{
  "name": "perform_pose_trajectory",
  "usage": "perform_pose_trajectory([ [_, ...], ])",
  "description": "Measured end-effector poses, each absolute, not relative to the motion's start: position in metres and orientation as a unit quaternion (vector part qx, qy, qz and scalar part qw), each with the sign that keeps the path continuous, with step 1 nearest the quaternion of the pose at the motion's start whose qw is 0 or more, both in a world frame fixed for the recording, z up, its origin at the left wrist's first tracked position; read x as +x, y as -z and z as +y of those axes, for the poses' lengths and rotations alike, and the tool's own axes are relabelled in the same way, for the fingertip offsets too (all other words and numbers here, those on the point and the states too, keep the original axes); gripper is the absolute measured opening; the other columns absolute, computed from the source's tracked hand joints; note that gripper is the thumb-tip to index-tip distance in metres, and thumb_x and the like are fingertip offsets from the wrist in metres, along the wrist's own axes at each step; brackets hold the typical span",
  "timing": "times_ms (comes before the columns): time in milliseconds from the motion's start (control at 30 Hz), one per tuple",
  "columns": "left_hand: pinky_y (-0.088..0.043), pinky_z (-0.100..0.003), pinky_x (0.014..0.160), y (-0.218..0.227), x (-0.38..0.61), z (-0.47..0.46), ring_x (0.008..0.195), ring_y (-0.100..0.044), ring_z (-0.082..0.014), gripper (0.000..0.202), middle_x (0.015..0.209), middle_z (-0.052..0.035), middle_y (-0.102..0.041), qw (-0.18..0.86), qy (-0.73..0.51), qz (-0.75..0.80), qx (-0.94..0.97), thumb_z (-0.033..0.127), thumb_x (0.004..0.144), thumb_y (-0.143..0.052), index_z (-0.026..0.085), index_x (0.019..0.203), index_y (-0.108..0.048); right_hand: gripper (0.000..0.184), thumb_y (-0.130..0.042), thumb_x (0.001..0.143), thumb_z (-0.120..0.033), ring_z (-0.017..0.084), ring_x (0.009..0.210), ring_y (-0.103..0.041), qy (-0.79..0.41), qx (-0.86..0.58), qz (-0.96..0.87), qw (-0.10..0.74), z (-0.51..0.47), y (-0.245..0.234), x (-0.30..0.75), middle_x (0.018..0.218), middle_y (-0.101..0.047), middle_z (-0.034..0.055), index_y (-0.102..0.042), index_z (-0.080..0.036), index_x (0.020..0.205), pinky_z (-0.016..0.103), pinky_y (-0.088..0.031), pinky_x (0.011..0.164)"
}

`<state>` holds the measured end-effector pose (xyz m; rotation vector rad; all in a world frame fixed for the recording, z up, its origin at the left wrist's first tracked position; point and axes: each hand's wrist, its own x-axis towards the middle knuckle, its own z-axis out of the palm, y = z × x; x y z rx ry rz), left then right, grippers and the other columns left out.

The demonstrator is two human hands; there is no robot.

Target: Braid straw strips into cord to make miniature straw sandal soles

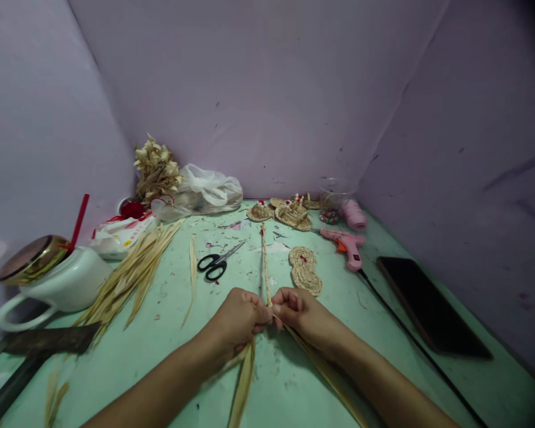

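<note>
A thin braided cord (264, 261) of pale dried leaf strips runs from the far part of the table straight toward me. At its near end my left hand (243, 315) is closed in a pinch, with a loose leaf strip (244, 386) hanging below it. My right hand (299, 314) pinches the same end from the other side, fingertips almost touching the left ones. From under it another long strip (323, 371) trails toward the lower right. The exact fingertip grip is partly hidden. Beyond my right hand lies a figure-eight coiled straw piece (305, 270) with a red bead.
Black-handled scissors (216, 264), a single strip (192, 273) and a leaf bundle (136, 264) lie left. A white mug (78, 282) and hammer-like tool (49, 342) stand nearer. To the right are a pink glue gun (345, 242), its cord and a phone (428, 303). Straw hats (294, 214) sit behind.
</note>
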<state>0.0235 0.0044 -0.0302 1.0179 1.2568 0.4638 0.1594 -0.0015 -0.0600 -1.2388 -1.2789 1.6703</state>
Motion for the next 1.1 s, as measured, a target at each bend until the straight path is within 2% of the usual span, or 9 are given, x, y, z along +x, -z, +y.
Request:
perform_pose_trajectory([
  [167,-0.014,-0.019,0.036,0.050,0.024,0.005,0.035,-0.022,-0.0030,0.007,0.035,0.0060,-0.032,0.615,-0.259,0.567,0.483,0.012,0.050,-0.045,0.014,0.043,-0.045,0.007,-0.049,0.068,-0.021,0.008,0.049,-0.042,-0.555,-0.510,-0.575,0.317,-0.002,0.062,0.159,0.052,-0.052,-0.0021,-0.045,-0.017,0.064,0.020,-0.030,0.048],
  [300,-0.016,-0.020,0.040,0.062,0.025,0.005,0.041,-0.024,-0.0042,0.008,0.038,0.0051,-0.032,0.588,-0.274,0.558,0.518,0.013,0.050,-0.044,0.013,0.043,-0.046,0.011,-0.050,0.067,-0.024,0.009,0.048,-0.040,-0.424,-0.593,-0.630,0.268,-0.005,0.054,0.165,0.053,-0.051,-0.0007,-0.054,-0.016,0.062,0.021,-0.027,0.045],
  [567,-0.006,-0.022,0.034,0.038,0.029,0.000,0.029,-0.016,-0.0035,0.018,0.030,0.0071,-0.024,0.634,-0.258,0.582,0.438,0.015,0.051,-0.045,0.017,0.036,-0.034,0.013,-0.049,0.065,-0.023,0.009,0.045,-0.042,-0.371,-0.619,-0.657,0.220,-0.024,0.043,0.156,0.051,-0.055,0.0008,-0.058,-0.015,0.060,0.020,-0.026,0.042],
  [700,-0.008,-0.021,0.033,0.042,0.026,0.001,0.029,-0.019,-0.0036,0.012,0.032,0.0066,-0.030,0.660,-0.258,0.555,0.435,0.017,0.051,-0.046,0.016,0.040,-0.042,0.015,-0.047,0.065,-0.018,0.009,0.046,-0.044,-0.304,-0.610,-0.702,0.207,-0.033,0.040,0.146,0.052,-0.058,0.0011,-0.061,-0.016,0.060,0.021,-0.025,0.045],
  [833,-0.016,-0.017,0.036,0.044,0.024,0.004,0.034,-0.027,-0.0027,0.004,0.034,0.0055,-0.036,0.646,-0.285,0.532,0.467,0.012,0.046,-0.048,0.013,0.042,-0.048,0.014,-0.053,0.065,-0.023,0.009,0.045,-0.042,-0.344,-0.596,-0.703,0.180,-0.030,0.032,0.153,0.050,-0.055,0.0000,-0.062,-0.016,0.057,0.021,-0.025,0.044],
  [900,-0.013,-0.018,0.034,0.038,0.024,0.005,0.031,-0.024,-0.0025,0.005,0.032,0.0064,-0.035,0.656,-0.262,0.544,0.452,0.014,0.048,-0.051,0.013,0.043,-0.048,0.022,-0.053,0.068,-0.032,0.008,0.045,-0.040,-0.387,-0.599,-0.674,0.193,-0.025,0.027,0.162,0.048,-0.053,0.0000,-0.060,-0.015,0.056,0.020,-0.025,0.042],
  [967,-0.011,-0.019,0.032,0.030,0.025,0.005,0.028,-0.020,-0.0022,0.007,0.030,0.0074,-0.033,0.662,-0.244,0.557,0.438,0.016,0.049,-0.052,0.014,0.044,-0.047,0.024,-0.053,0.069,-0.036,0.009,0.048,-0.043,-0.399,-0.610,-0.646,0.227,-0.020,0.023,0.171,0.054,-0.055,0.0010,-0.060,-0.014,0.063,0.020,-0.029,0.044],
  [1100,-0.011,-0.018,0.031,0.021,0.026,0.004,0.025,-0.019,-0.0019,0.012,0.029,0.0076,-0.031,0.644,-0.230,0.583,0.439,0.012,0.050,-0.049,0.015,0.041,-0.042,0.024,-0.064,0.057,-0.023,0.011,0.056,-0.050,-0.446,-0.566,-0.667,0.190,-0.019,0.021,0.178,0.067,-0.060,0.0017,-0.060,-0.015,0.079,0.020,-0.035,0.049],
])
